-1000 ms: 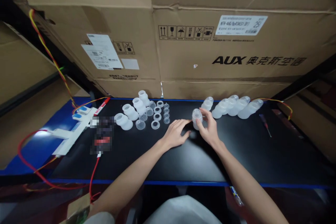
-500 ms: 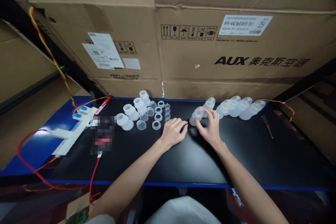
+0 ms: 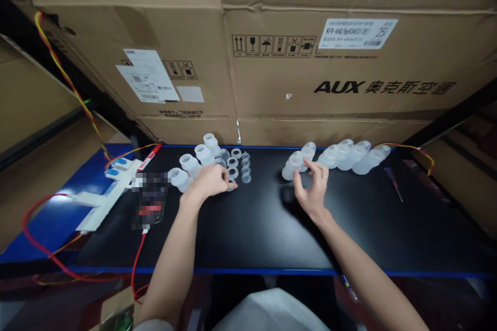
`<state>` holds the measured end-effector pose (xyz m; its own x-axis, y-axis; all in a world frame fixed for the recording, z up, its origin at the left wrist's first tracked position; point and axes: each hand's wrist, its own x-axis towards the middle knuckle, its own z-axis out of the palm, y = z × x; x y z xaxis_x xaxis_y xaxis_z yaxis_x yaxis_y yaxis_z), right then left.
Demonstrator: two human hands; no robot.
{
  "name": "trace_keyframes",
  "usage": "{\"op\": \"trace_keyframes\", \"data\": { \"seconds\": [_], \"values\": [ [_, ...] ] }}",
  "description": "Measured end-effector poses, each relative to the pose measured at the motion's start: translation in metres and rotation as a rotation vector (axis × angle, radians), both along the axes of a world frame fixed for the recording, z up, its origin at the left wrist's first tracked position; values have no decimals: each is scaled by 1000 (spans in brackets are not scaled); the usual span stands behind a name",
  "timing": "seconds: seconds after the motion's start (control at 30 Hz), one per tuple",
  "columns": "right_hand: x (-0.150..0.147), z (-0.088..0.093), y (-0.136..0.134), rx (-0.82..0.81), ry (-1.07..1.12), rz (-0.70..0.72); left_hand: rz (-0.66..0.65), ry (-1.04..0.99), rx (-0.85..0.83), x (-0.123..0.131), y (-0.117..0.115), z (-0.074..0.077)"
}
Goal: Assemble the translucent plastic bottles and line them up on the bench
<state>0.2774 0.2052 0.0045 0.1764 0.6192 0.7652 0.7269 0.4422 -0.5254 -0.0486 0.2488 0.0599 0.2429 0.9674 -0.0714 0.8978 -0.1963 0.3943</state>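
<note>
My left hand (image 3: 212, 183) is over the small parts on the left, its fingers curled. The fingertips reach a white ring (image 3: 232, 185) at the near end of its column; whatever they pinch is hidden. Beside that wrist stand several open white translucent plastic bottles (image 3: 180, 179). My right hand (image 3: 312, 189) has its thumb and fingers apart, close behind a bottle with a clear domed cap (image 3: 293, 165). It holds nothing, and I cannot tell whether a fingertip touches that bottle. Another capped bottle (image 3: 308, 150) stands just behind it.
Several capped bottles (image 3: 363, 158) stand at the back right, near a screwdriver (image 3: 394, 183). Small clear discs (image 3: 246, 178) form a column left of centre. A power strip (image 3: 103, 196), a red marker (image 3: 149, 157) and cables lie left. A cardboard box (image 3: 272, 77) walls off the back.
My left hand has moved left from the middle of the table to the rings and clear caps. My right hand has let go of the capped bottle, which now stands a little farther back.
</note>
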Motion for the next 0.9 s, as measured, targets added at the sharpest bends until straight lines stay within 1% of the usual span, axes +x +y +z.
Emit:
{"op": "trace_keyframes", "data": {
  "seconds": [0.1,0.2,0.23,0.3,0.4,0.47,0.53,0.6,0.7,0.8,0.9],
  "values": [
    [-6,-1,-6,7,-17,53,-32,39,-59,4,-1,-3],
    [-14,-5,-10,-11,-38,123,-85,38,-1,16,-5,-9],
    [-16,-7,-11,-18,-45,145,-115,24,17,21,-7,-11],
    [-20,-8,-13,-30,-60,198,-221,-17,11,34,-12,-13],
    [-23,-9,-14,-104,-105,336,-398,-102,-30,56,-22,-15],
    [-23,-8,-15,-193,-168,460,-459,-169,-33,69,-28,-16],
    [-23,-6,-15,-280,-247,563,-484,-232,-17,76,-31,-17],
    [-23,-3,-16,-355,-316,614,-473,-289,35,76,-30,-17],
    [-21,1,-17,-442,-384,631,-368,-312,205,63,-25,-16],
    [-19,2,-17,-487,-430,639,-210,-186,346,48,-17,-14],
    [-17,0,-15,-506,-465,648,-113,-11,334,40,-10,-15]
  ]
}}
